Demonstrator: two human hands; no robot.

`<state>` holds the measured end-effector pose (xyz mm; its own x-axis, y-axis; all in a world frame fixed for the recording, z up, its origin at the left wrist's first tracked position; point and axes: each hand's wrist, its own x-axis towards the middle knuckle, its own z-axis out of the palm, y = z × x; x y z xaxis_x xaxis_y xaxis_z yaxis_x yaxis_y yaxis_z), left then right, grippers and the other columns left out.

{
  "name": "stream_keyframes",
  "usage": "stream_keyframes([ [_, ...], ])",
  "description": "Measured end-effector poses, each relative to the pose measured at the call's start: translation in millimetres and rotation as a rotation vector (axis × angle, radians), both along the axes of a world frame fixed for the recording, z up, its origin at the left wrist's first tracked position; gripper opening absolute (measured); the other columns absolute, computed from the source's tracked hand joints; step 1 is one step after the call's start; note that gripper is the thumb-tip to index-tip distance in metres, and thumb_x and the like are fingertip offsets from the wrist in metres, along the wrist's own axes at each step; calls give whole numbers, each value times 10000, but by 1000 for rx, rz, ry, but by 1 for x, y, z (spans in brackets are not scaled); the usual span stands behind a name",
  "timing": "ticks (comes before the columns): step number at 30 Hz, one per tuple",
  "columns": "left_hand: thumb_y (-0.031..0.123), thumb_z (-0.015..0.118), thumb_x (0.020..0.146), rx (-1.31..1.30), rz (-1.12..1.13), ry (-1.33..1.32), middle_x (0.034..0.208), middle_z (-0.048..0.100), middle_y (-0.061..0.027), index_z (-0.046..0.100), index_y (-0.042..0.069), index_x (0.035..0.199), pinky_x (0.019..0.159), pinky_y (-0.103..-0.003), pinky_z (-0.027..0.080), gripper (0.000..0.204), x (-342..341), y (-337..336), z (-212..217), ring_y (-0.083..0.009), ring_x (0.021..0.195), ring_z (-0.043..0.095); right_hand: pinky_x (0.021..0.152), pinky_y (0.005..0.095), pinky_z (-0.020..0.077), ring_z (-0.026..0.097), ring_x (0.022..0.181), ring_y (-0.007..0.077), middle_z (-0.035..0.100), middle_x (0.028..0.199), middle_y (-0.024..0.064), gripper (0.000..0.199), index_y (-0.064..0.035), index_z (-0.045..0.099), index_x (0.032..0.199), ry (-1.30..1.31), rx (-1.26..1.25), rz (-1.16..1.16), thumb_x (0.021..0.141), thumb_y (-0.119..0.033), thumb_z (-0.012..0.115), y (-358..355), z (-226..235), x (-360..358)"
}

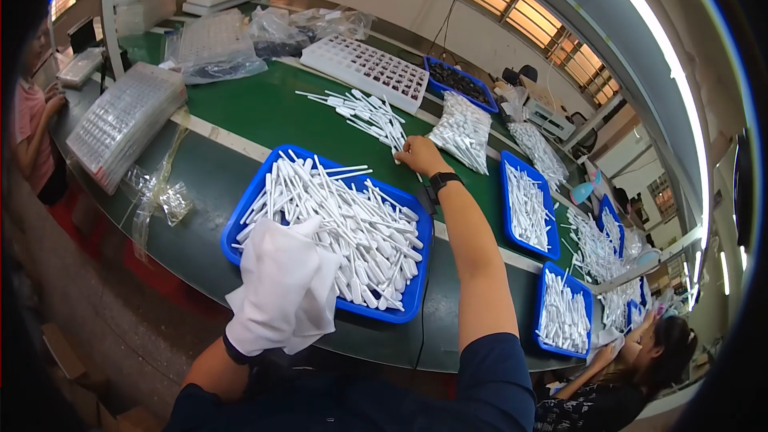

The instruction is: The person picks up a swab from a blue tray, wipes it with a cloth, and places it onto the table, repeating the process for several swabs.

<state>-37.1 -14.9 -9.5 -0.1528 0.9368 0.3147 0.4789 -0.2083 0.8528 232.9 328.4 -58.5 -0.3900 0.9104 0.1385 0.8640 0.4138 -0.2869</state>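
White plastic sticks fan out on the green strip ahead of me, and my right hand is right at their near end. The loose pile slants from far left down toward my fingertips; the farthest sticks lie nearly crosswise, while the closest ones point back at me. Thumb and forefinger are almost together on those near tips, the other fingers curled in; whether one stick is pinched, I can't tell. My left hand is well back, out of sight inside a white cloth, so how far open it is or what it grips doesn't show.

Slim, smooth stems, each swelling to a rounded bulb at one end: that's the shape, and a big tangled heap of the same fills the blue tray between my arms, stems crossing every way. The cloth hangs in soft, matte folds over its near left corner.

Outward now: just beyond my right hand slumps a crinkly clear bag of white pieces, and past the loose pile runs a stiff white rack with rows of holes. Off left, clear ribbed plastic trays lean stacked on the dark tabletop.
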Motion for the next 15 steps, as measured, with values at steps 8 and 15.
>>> stream_keyframes([
  [8, 100, 616, 785, 317, -153, 351, 715, 533, -133, 576, 91, 718, 665, -430, 410, 79, 8, -28, 26, -325, 665, 528, 708, 407, 579, 711, 704, 350, 735, 823, 231, 352, 21, 746, 762, -139, 143, -108, 721, -323, 805, 13, -18, 15],
  [15, 83, 631, 800, 311, 156, 344, 698, 527, -132, 575, 57, 738, 624, -407, 430, 87, 20, -15, 33, -317, 682, 549, 681, 230, 537, 705, 744, 98, 747, 835, 24, 130, -25, 686, 1028, 972, -633, 326, 908, -55, 727, -181, 66, -57],
])
